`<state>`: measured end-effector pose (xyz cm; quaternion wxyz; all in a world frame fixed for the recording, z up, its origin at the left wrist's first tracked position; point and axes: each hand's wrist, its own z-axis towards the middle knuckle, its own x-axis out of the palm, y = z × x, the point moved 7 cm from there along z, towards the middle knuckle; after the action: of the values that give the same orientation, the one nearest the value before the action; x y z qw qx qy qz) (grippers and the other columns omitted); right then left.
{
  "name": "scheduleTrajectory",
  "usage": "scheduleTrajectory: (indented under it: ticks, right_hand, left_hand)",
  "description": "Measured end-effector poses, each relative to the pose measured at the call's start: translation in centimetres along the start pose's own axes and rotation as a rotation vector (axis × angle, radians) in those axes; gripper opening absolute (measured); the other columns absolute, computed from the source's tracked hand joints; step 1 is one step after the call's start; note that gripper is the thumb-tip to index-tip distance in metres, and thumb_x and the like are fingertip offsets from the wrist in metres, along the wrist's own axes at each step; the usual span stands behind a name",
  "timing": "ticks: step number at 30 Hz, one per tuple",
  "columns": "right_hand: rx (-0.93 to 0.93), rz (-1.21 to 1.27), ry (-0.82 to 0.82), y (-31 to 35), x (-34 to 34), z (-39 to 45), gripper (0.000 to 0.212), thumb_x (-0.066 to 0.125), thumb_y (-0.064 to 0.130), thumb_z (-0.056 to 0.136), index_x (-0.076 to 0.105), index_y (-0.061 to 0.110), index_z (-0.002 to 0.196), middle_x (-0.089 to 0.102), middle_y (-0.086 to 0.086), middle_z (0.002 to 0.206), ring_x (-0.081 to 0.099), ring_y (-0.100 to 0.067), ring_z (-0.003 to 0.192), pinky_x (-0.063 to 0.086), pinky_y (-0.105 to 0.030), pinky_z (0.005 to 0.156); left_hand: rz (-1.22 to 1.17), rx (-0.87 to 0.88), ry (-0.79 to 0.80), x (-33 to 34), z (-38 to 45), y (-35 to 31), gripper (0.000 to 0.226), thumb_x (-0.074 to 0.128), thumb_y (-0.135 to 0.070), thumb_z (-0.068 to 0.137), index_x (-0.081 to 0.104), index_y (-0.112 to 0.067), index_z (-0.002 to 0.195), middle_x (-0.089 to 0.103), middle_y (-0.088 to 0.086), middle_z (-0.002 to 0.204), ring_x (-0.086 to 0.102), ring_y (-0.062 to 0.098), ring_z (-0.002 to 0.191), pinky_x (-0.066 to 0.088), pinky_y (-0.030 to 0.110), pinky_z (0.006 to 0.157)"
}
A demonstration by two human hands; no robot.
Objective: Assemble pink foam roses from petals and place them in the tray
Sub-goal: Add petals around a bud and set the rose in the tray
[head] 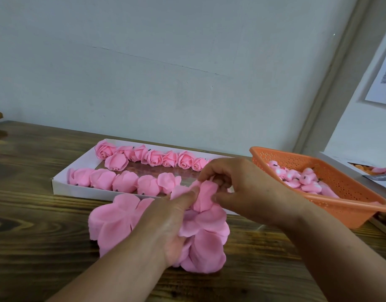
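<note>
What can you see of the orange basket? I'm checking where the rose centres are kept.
The orange basket looks like moulded plastic, rectangular, with a thick smooth rim and walls pierced by rows of small holes. It sits upright on the wooden table, to the right of the white tray and beyond the right hand, which does not touch it. Inside lies a loose heap of small pink buds with dark stubs. Its near right corner is close to the frame edge.

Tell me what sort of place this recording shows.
Probably a small craft or piecework bench: a wooden table against a plain wall, a white tray filling with pink roses, and an orange basket of rose centres.
</note>
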<state>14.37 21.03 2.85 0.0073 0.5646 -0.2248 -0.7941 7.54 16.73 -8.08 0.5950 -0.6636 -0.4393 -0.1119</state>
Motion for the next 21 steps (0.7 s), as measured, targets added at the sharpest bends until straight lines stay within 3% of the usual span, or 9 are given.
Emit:
scheduleTrajectory:
  ticks: [3,4,7,10,13,15,17,21]
  right_hand:
    - [-0.042,-0.010,0.005,0.08,-0.35,-0.06,0.040,0.059,-0.006,0.073,0.066,0.021,0.102,0.056,0.020,0.080,0.052,0.001,0.071,0.044,-0.015,0.065]
    - [-0.056,-0.028,-0.001,0.10,-0.49,-0.11,0.040,0.060,-0.005,0.073,0.067,0.022,0.102,0.057,0.019,0.080,0.052,0.000,0.072,0.043,-0.015,0.064]
    - [-0.099,-0.081,-0.005,0.31,-0.65,-0.26,0.042,0.061,-0.005,0.073,0.068,0.020,0.106,0.054,0.023,0.086,0.050,0.010,0.076,0.038,-0.007,0.066]
    - [-0.141,-0.151,0.015,0.62,-0.48,-0.39,0.039,0.064,-0.002,0.076,0.069,0.023,0.106,0.053,0.015,0.107,0.049,0.011,0.083,0.030,0.001,0.075]
    - [-0.149,-0.218,0.014,0.69,-0.56,-0.56,0.028,0.064,0.004,0.079,0.071,0.026,0.095,0.047,0.014,0.117,0.047,0.009,0.091,0.008,0.014,0.075]
    - [-0.147,-0.204,-0.006,0.65,-0.74,-0.57,0.022,0.065,0.002,0.079,0.070,0.022,0.086,0.049,0.013,0.116,0.046,0.006,0.094,0.005,0.016,0.073]
    - [-0.143,-0.179,-0.021,0.53,-0.85,-0.43,0.022,0.065,0.000,0.077,0.067,0.021,0.079,0.052,0.010,0.115,0.047,0.006,0.093,0.006,0.016,0.073]
    - [-0.149,-0.089,-0.013,0.34,-0.70,-0.15,0.020,0.063,-0.007,0.072,0.064,0.014,0.072,0.056,0.004,0.110,0.049,0.006,0.087,0.030,0.002,0.074]
  left_hand:
    - [0.019,0.015,0.062,0.52,-0.28,-0.16,0.020,0.059,-0.009,0.092,0.061,0.003,0.107,0.063,0.013,0.071,0.061,0.018,0.051,0.049,0.022,0.045]
    - [0.022,0.021,0.060,0.50,-0.33,-0.24,0.020,0.059,-0.009,0.092,0.062,0.004,0.107,0.065,0.014,0.072,0.062,0.019,0.052,0.050,0.022,0.043]
    - [0.035,0.024,0.060,0.59,-0.44,-0.26,0.017,0.060,-0.010,0.091,0.065,0.002,0.102,0.069,0.014,0.075,0.067,0.021,0.058,0.053,0.025,0.047]
    - [0.049,0.015,0.056,0.54,-0.42,-0.05,0.014,0.062,-0.011,0.090,0.067,0.001,0.095,0.071,0.014,0.076,0.068,0.020,0.059,0.055,0.027,0.049]
    - [0.047,0.009,0.039,0.43,-0.39,0.04,0.012,0.063,-0.009,0.088,0.069,0.000,0.091,0.071,0.014,0.079,0.068,0.021,0.061,0.056,0.027,0.051]
    - [0.040,0.002,0.021,0.35,-0.36,0.04,0.016,0.063,-0.010,0.088,0.068,0.001,0.097,0.072,0.015,0.082,0.069,0.021,0.063,0.056,0.027,0.050]
    - [0.009,-0.005,0.007,0.30,-0.47,0.00,0.018,0.064,-0.011,0.087,0.068,0.001,0.100,0.072,0.015,0.081,0.069,0.021,0.060,0.055,0.026,0.046]
    - [-0.020,-0.001,0.000,0.40,-0.68,-0.12,0.023,0.063,-0.009,0.087,0.065,0.003,0.106,0.070,0.015,0.077,0.068,0.020,0.055,0.052,0.025,0.042]
